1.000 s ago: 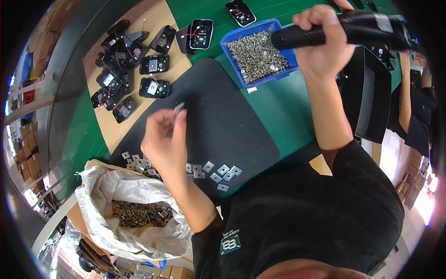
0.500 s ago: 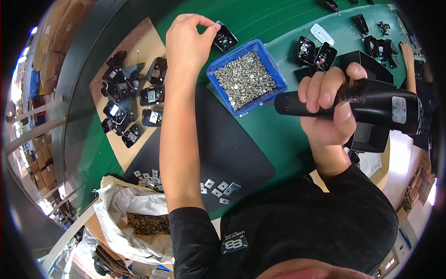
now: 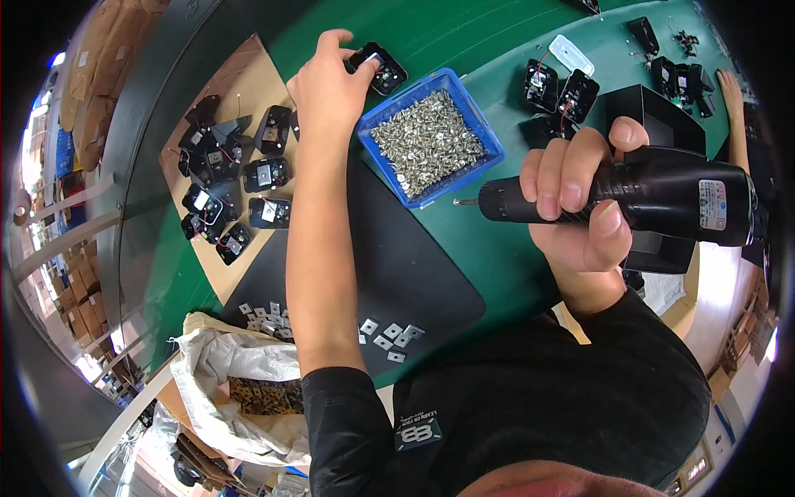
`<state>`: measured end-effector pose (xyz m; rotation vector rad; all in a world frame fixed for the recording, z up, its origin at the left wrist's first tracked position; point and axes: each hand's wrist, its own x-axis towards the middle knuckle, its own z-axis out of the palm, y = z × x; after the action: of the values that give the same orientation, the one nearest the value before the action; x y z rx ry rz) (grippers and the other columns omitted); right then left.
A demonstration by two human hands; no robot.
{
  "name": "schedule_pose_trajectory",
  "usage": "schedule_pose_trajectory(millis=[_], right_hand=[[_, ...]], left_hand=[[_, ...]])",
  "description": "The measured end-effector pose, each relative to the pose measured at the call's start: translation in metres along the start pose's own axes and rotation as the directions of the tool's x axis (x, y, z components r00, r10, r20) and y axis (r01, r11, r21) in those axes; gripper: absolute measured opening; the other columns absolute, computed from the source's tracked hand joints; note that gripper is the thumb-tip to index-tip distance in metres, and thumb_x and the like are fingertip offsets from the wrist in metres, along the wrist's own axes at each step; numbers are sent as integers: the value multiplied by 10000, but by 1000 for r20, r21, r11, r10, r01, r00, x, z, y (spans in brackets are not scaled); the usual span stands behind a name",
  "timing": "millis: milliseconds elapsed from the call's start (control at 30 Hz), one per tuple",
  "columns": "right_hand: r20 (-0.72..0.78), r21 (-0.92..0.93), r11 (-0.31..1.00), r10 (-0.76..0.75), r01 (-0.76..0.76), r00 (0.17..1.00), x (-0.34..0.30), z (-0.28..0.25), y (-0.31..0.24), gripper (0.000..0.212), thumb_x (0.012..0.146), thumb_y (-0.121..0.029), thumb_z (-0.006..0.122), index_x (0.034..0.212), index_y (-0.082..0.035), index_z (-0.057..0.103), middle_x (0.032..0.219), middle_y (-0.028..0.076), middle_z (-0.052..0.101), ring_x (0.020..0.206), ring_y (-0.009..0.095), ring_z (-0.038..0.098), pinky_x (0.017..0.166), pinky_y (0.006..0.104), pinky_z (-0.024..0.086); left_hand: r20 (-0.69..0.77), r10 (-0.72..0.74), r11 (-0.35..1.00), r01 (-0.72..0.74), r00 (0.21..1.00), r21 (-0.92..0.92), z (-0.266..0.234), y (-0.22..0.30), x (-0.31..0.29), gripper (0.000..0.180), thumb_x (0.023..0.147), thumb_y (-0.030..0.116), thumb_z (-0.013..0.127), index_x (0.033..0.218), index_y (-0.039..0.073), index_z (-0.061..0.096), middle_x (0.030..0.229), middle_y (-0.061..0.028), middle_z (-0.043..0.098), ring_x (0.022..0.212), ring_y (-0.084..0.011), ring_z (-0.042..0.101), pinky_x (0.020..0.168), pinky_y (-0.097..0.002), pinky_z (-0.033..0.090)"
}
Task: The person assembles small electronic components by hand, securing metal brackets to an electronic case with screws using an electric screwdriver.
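My left hand (image 3: 327, 95) is at a small open black plastic housing (image 3: 389, 76) on the far side of the bench, thumb and bent index finger around its left end. Parts show inside the housing, but the fingers hide some of them. In my right hand (image 3: 580, 195) is a black electric screwdriver (image 3: 679, 195), held level with its bit pointing left. A small screw (image 3: 458, 202) appears to sit on the bit's tip. Between the hands stands a blue box (image 3: 489, 137) full of silver screws (image 3: 426, 145).
On the left, several black housings (image 3: 269, 174) with wires lie on cardboard (image 3: 257, 74). Small metal plates (image 3: 383, 341) rest on a black mat (image 3: 414, 273). More housings (image 3: 578, 95) and a black bin (image 3: 654, 120) stand to the right, near another person's arm (image 3: 733, 116).
The screwdriver bit has come away from the blue box and now shows in full. My left hand has gone from a fingertip pinch at the housing's corner to its left end.
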<state>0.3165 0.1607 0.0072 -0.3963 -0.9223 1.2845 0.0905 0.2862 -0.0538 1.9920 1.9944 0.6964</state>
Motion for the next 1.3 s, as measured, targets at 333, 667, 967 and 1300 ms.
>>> schedule_pose_trajectory(millis=[333, 667, 967, 1300], right_hand=[[34, -19, 999, -26, 27, 999, -7, 7, -6, 560, 876, -266, 685, 1318, -106, 380, 782, 21, 537, 629, 156, 542, 658, 346, 490], [87, 68, 997, -39, 33, 995, -18, 14, -2, 535, 915, -263, 608, 1367, -97, 376, 807, 27, 531, 647, 153, 524, 678, 344, 468], [153, 55, 998, 29, -37, 988, -24, 21, 6, 528, 913, -252, 607, 1361, -97, 374, 808, 32, 519, 660, 155, 523, 686, 347, 456], [104, 3, 999, 37, -37, 994, -20, 11, 9, 546, 903, -251, 627, 1356, -92, 367, 808, 29, 512, 663, 154, 527, 692, 346, 460]], left_hand=[[67, 61, 998, -61, 996, 13, -18, -9, -15, 325, 769, 280, 748, 1032, 93, 708, 906, -153, 715, 865, -324, 684, 789, -414, 506], [-333, -206, 963, 131, 920, -234, -101, -33, -149, 95, 830, 69, 689, 898, 4, 681, 798, -100, 707, 746, -179, 686, 731, -293, 522], [-185, -334, 942, 323, 924, -89, -79, -36, -153, 334, 792, 169, 750, 1073, 22, 646, 916, -144, 685, 775, -267, 651, 726, -388, 533], [-269, 29, 974, 34, 963, 225, -46, -37, -108, 338, 758, 209, 766, 1068, 88, 706, 1007, -130, 635, 945, -317, 610, 840, -418, 495]])
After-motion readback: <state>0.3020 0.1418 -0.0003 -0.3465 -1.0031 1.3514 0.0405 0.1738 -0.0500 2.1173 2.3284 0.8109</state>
